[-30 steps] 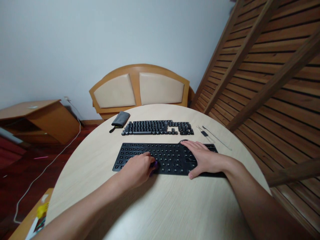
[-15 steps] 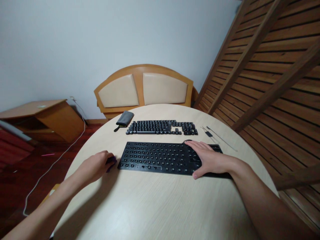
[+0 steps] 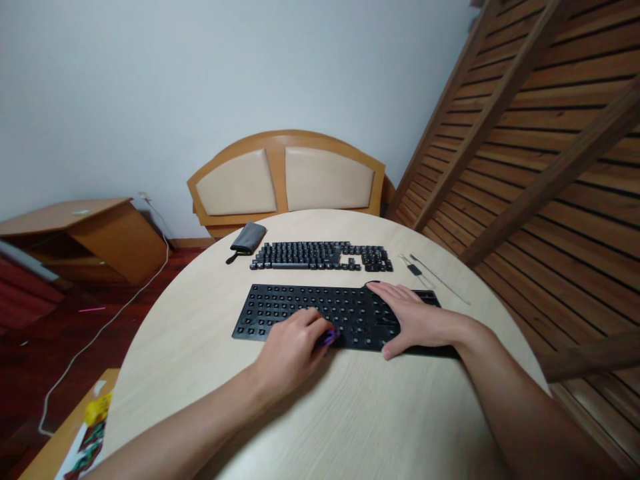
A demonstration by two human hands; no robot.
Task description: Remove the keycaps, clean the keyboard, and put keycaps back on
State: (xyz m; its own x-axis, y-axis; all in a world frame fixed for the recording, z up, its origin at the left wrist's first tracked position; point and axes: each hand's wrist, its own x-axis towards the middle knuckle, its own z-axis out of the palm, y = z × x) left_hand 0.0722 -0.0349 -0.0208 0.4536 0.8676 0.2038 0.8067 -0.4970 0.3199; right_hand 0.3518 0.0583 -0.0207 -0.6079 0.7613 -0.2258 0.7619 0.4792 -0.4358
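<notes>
A: Where is your keyboard (image 3: 345, 303)?

B: It lies flat on the round table (image 3: 380, 413) in front of you, rows of small square posts showing on top.

A: And your left hand (image 3: 295, 343)?

B: Over the near edge of the keyboard, around its middle, your fingers curled closed around a small purple object (image 3: 329, 337). Most of that is hidden by your hand, so I can't tell exactly what it is.

A: Your right hand (image 3: 413, 320)?

B: Spread open across the keyboard's right part, your thumb at the near edge and your fingertips by the far one.

A: What sits beyond?

B: Your loose black keys (image 3: 300, 255), set out in rows, with a gray pouch (image 3: 249, 238) to their left and a wire tool (image 3: 415, 269) beside a thin rod (image 3: 443, 280) to their right.
</notes>
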